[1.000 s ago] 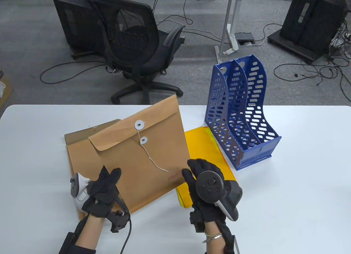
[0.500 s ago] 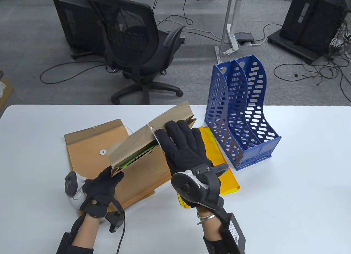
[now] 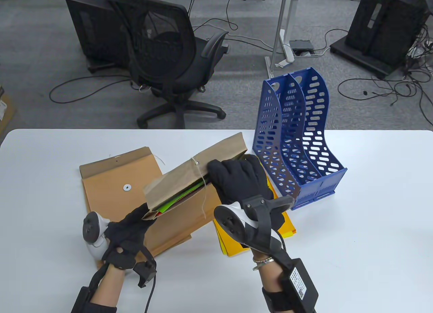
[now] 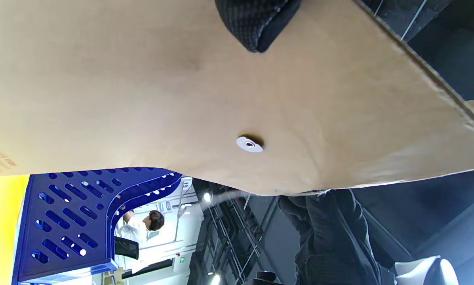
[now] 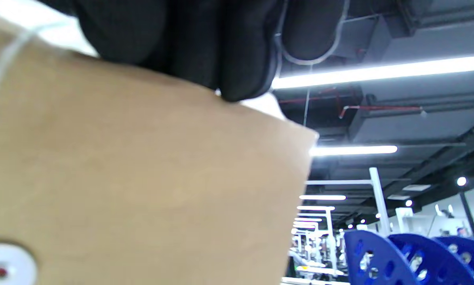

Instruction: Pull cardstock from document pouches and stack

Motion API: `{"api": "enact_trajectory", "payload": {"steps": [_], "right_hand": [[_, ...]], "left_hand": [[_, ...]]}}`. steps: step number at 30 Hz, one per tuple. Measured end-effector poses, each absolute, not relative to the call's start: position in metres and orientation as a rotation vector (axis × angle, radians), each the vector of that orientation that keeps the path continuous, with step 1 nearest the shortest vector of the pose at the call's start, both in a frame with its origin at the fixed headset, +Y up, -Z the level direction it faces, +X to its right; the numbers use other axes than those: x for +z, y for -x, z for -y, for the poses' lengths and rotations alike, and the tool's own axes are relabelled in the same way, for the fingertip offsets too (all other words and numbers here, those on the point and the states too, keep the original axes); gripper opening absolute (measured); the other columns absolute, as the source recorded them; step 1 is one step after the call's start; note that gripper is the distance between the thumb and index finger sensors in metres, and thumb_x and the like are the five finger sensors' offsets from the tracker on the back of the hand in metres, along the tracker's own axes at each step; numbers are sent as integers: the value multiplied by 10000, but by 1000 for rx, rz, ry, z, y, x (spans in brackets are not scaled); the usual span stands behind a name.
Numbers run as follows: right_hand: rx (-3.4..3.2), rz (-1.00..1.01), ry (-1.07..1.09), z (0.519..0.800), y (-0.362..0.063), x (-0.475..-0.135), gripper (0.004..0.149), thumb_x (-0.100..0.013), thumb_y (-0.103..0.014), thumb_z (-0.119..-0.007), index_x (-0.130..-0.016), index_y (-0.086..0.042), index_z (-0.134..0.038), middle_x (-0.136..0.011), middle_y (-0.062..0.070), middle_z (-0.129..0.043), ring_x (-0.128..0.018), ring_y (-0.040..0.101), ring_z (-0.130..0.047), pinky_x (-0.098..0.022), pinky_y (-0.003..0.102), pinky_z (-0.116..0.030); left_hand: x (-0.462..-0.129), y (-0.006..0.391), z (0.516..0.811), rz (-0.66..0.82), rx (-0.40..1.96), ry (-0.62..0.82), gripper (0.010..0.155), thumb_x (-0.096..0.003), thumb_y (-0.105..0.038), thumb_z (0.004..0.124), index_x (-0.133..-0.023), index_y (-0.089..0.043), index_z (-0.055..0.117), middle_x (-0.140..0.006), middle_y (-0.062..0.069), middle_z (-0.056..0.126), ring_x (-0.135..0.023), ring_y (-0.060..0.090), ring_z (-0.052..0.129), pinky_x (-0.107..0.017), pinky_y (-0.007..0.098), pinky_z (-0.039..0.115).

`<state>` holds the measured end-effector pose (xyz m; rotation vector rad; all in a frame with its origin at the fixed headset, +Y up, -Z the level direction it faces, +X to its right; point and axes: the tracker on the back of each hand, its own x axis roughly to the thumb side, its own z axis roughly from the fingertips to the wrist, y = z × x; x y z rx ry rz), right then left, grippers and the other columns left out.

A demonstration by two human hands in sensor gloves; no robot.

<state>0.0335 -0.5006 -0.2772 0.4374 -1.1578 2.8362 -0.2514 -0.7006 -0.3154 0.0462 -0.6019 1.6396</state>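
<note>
Kraft-paper pouch (image 3: 189, 191) held tilted above tabletop (image 3: 372, 225), mouth agape, flap (image 3: 199, 167) raised. Left hand (image 3: 127, 232) grip pinches near-left mouth corner. Right hand (image 3: 242, 181) fingers curl into mouth; grip on contents hidden, cannot tell. Green and red cardstock (image 3: 176, 199) edges visible inside. Second pouch (image 3: 111, 181) flat beneath. Yellow sheets (image 3: 233, 245) stacked under right hand, beside blue file rack (image 3: 297, 157).

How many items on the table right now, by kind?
Brown envelopes: 2, one held open, one lying flat
Yellow cardstock stack: 1
Blue file rack: 1
Total: 4
</note>
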Motion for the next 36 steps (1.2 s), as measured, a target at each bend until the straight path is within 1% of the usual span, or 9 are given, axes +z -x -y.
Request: {"api": "enact_trajectory", "payload": {"steps": [2, 4, 7, 11, 22, 25, 29, 32, 36], "right_hand": [[2887, 1076, -491, 498, -32, -279, 441, -480, -468, -749, -881, -294, -803, -783, -42, -893, -838, 217, -874, -771, 519, -627], [2891, 939, -571, 496, -31, -281, 573, -462, -494, -749, -996, -289, -722, -950, -24, -834, -966, 276, -811, -767, 584, -603], [2890, 698, -706, 493, -29, -286, 735, -445, -483, -769, -1112, -238, -580, -1108, 44, -702, -1066, 322, -681, -782, 563, -571], [3000, 506, -762, 490, -22, -289, 731, -441, -480, -784, -1115, -281, -581, -1162, 34, -613, -1105, 299, -606, -823, 528, -484], [3134, 136, -800, 477, 2, -305, 717, -419, -509, -792, -1082, -281, -645, -1083, 26, -739, -1039, 288, -730, -798, 503, -571], [3133, 60, -837, 477, 9, -310, 637, -421, -501, -798, -1011, -268, -742, -1006, 12, -826, -972, 274, -809, -770, 490, -624], [3159, -180, -861, 487, 20, -318, 523, -446, -474, -799, -924, -264, -831, -919, 6, -906, -877, 269, -895, -705, 481, -707], [3169, -206, -857, 493, 23, -322, 425, -486, -407, -783, -882, -280, -869, -882, 8, -936, -841, 270, -921, -670, 469, -741], [3152, -13, -910, 482, 20, -316, 405, -474, -380, -790, -845, -266, -905, -825, 21, -982, -777, 272, -965, -635, 457, -772]], "left_hand": [[-315, 252, 701, 597, 1640, -49, 455, -528, -259, 737, -914, -496, 769, -1086, -71, 788, -1006, 203, 797, -696, 466, 683], [-316, 255, 701, 592, 1666, -72, 458, -529, -261, 735, -919, -498, 762, -1086, -69, 786, -1005, 201, 798, -693, 463, 687], [-316, 258, 701, 589, 1691, -80, 456, -527, -260, 737, -918, -493, 766, -1084, -68, 789, -1005, 202, 799, -693, 465, 687], [-316, 261, 700, 600, 1685, -77, 450, -522, -258, 744, -905, -491, 783, -1080, -68, 796, -1004, 204, 800, -694, 464, 688], [-320, 255, 705, 665, 1704, 5, 454, -501, -271, 765, -902, -483, 788, -1048, -71, 837, -964, 190, 851, -665, 446, 729], [-320, 254, 706, 676, 1718, 13, 453, -501, -276, 764, -903, -483, 786, -1049, -78, 835, -966, 185, 850, -668, 441, 731], [-318, 251, 702, 693, 1697, 18, 448, -500, -278, 764, -898, -483, 792, -1048, -80, 836, -968, 183, 846, -670, 439, 729], [-318, 252, 702, 681, 1677, 17, 451, -506, -279, 765, -908, -483, 782, -1051, -83, 835, -974, 188, 842, -672, 443, 726], [-317, 248, 697, 691, 1681, 1, 475, -509, -312, 780, -956, -468, 746, -1066, -56, 827, -973, 204, 845, -660, 469, 727]]}}
